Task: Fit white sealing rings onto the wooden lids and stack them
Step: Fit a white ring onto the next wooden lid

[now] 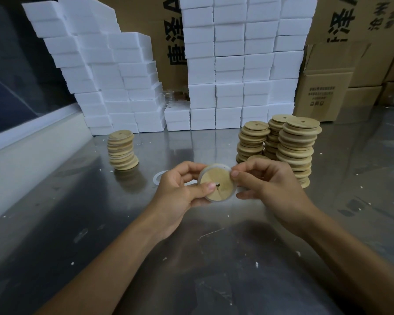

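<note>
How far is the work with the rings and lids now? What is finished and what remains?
Done, it seems: the short stack on the left, where pale rings show between the lids. In hand: the left hand and right hand hold one wooden lid, with a white ring around its rim, apparently not fully seated. Left: the taller stacks on the right, apparently without rings. A loose ring lies on the table.

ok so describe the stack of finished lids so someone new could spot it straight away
Start at the steel table in front of the wall of white foam blocks. Left of the hands, one short stack of wooden lids stands alone. Unlike the taller bare stacks crowded together on the right, it shows thin white rings between its lids.
</note>
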{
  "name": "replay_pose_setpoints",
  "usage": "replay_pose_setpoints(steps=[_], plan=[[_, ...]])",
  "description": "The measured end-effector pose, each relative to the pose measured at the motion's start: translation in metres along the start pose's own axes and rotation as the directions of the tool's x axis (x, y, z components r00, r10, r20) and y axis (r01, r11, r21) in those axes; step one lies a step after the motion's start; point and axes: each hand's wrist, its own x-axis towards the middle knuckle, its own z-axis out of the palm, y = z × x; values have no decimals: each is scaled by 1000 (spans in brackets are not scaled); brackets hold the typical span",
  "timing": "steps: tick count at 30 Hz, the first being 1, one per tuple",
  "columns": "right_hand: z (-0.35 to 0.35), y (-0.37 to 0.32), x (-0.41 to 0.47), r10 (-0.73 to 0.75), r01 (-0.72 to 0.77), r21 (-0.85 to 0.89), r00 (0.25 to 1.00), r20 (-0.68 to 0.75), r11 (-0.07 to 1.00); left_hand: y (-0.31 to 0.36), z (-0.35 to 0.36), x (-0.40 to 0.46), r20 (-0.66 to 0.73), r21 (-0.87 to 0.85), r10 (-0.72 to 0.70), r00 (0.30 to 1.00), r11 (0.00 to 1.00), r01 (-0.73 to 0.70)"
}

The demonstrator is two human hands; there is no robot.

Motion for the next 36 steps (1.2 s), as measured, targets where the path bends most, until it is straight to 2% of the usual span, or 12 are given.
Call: replay_pose_setpoints(steps=[7, 14, 18, 21, 24, 30, 36], plan=[[3, 1, -1, -5, 4, 16, 999, 50, 1000, -1, -1, 0, 11, 79, 32, 999, 996, -32], [5, 0, -1, -28, 29, 61, 999, -26, 998, -2, 2, 0, 5, -49, 3, 1000, 999, -3], [7, 3, -4, -64, 64, -34, 998, 5, 997, -1, 4, 2, -35, -150, -35, 999, 988, 29], [9, 5, -4, -63, 67, -68, 996, 56, 995, -1, 2, 2, -63, -141, -26, 998, 990, 16], [11, 9, -4, -80, 102, -188, 989, 123, 977, -1, 0, 2, -63, -115, 3, 998, 993, -10], [11, 7, -6, -129, 145, -238, 988, 82, 960, 0, 0, 2, -5, -103, 22, 1000, 994, -22], [10, 5, -3, -89, 95, -126, 994, 56, 987, 1, -8, 1, 162, -15, 43, 986, 999, -42]])
